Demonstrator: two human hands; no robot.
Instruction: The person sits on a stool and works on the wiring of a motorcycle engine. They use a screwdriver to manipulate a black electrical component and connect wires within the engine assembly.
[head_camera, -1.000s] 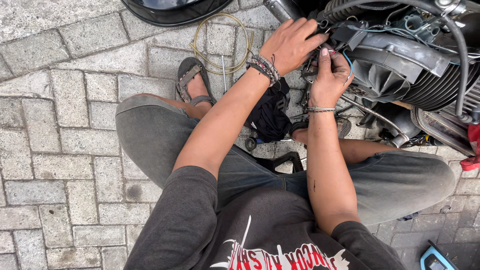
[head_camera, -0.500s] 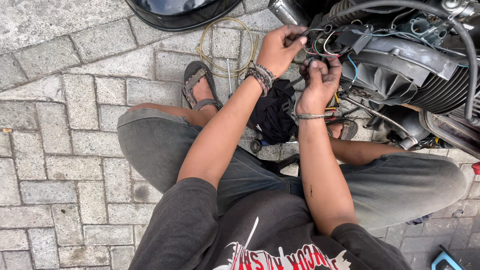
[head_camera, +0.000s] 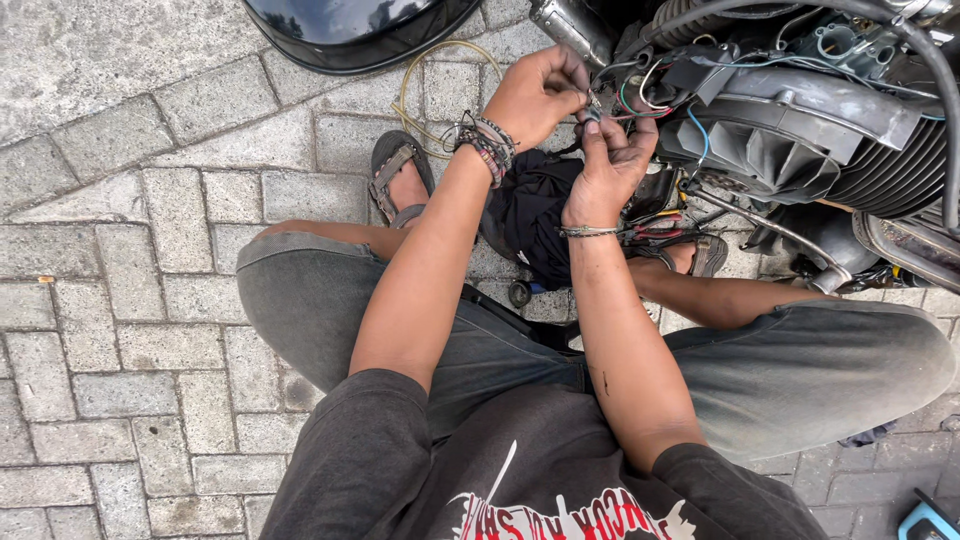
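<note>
I sit on grey paving with my knees apart, facing a motorcycle engine (head_camera: 800, 140). My left hand (head_camera: 538, 92) and my right hand (head_camera: 610, 165) meet beside the engine's left side. Both pinch the ends of thin wires (head_camera: 640, 95) that come out of a tangle of coloured leads. The fingertips touch each other around a small metal connector. Beaded bracelets sit on my left wrist and a thin chain on my right wrist. What exactly lies between the fingers is too small to tell.
A black cloth (head_camera: 535, 215) lies between my feet. A loop of yellowish wire (head_camera: 420, 90) rests on the pavers near my sandalled foot (head_camera: 398, 180). A glossy black shell (head_camera: 350, 30) sits at the top. A blue tool corner (head_camera: 930, 520) shows at the bottom right.
Both hands have drawn slightly left and away from the engine, pulling the wire ends out with them. The view has shifted down a little.
</note>
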